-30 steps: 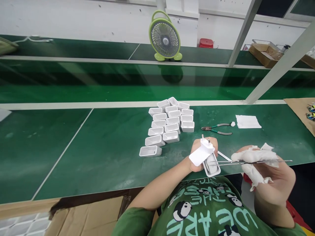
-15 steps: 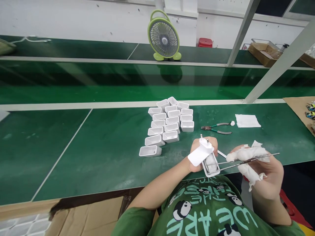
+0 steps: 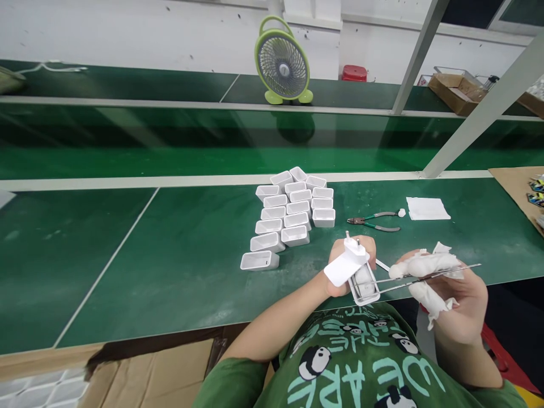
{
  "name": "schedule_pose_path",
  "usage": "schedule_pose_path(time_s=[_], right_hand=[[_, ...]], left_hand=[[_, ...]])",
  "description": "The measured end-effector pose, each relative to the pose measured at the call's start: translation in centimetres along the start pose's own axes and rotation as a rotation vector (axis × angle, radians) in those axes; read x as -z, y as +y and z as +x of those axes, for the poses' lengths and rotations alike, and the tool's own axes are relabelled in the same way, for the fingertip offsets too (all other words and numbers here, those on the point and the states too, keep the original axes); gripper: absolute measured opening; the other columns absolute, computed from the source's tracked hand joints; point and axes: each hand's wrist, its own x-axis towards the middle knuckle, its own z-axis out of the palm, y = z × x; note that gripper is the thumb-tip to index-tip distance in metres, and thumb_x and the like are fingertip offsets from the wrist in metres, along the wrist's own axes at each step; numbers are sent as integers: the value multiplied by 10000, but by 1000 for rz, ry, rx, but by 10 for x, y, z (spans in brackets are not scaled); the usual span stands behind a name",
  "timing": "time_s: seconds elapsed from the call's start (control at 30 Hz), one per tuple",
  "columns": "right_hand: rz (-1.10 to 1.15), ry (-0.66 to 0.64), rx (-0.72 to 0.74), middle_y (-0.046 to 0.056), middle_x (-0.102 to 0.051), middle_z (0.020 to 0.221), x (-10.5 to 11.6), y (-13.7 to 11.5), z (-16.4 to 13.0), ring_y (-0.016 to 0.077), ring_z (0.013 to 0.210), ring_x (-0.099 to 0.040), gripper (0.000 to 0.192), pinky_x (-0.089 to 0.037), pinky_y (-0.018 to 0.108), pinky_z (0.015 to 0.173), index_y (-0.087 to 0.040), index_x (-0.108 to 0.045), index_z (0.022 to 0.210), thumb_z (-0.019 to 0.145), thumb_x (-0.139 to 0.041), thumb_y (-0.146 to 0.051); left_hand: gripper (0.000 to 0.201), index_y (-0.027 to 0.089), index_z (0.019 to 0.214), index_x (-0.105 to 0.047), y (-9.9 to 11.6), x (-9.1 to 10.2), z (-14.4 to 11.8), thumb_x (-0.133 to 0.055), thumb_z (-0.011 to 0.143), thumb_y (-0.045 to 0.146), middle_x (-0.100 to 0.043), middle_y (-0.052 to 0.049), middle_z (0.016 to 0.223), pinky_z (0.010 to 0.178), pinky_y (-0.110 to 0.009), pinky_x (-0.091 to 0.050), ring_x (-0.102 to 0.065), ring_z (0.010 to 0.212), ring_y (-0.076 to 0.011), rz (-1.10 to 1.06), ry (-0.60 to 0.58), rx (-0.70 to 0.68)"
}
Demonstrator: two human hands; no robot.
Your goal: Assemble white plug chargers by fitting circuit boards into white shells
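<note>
— What sits closest to the camera?

— A green panda-print shirt (image 3: pixel 361 362) and, lower left, a cardboard box (image 3: pixel 140 368). Just beyond them, over the near edge of the green workbench (image 3: pixel 170 255), are both hands.

— What is the left hand doing?

— The left hand (image 3: pixel 346 266) is closed around an open white charger shell (image 3: pixel 364 283) and also grips a white two-pin plug piece (image 3: pixel 346 262), pins pointing up and away.

— And the right?

— The right hand (image 3: pixel 450 289), its fingers wrapped in white cloth (image 3: pixel 427 266), pinches metal tweezers (image 3: pixel 408 279); their tips reach into the shell's open cavity (what they touch inside is too small to tell).

— Farther out?

— To the left of the hands, rows of empty white charger shells (image 3: pixel 293 212) stand packed together. To the right lie green-handled pliers (image 3: pixel 374 222), then a folded white cloth sheet (image 3: pixel 427 208). On the far shelf stand a lime-green fan (image 3: pixel 283 62), a red lid-like object (image 3: pixel 354 73) and an open cardboard carton (image 3: pixel 457 90).
</note>
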Motion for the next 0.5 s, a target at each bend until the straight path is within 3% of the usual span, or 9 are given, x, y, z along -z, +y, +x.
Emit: schedule_pose_path(time_s=[0.27, 0.4, 0.5], right_hand=[[9, -35, -11, 103, -736, 965, 4, 1, -4, 297, 949, -708, 314, -614, 412, 732, -196, -723, 1090, 825, -695, -30], [4, 42, -8, 85, -718, 898, 4, -1, -6, 275, 897, -710, 247, -588, 378, 689, -190, -721, 1062, 841, -698, -84], [-77, 122, 29, 76, -711, 877, 4, -2, -6, 279, 897, -707, 251, -575, 389, 691, -195, -722, 1051, 823, -714, -90]], left_hand=[[804, 164, 656, -539, 2, -1, 2, -409, 719, 955, -535, -35, 548, 471, -279, -345, -465, 477, -129, 6, 28, 34], [657, 160, 666, -527, 1, -1, 1, -533, 811, 800, -542, -26, 568, 474, -262, -359, -472, 482, -117, 14, 24, 32], [711, 161, 671, -525, 0, -1, 1, -494, 778, 863, -533, -21, 575, 475, -255, -363, -474, 491, -116, 4, 17, 11]])
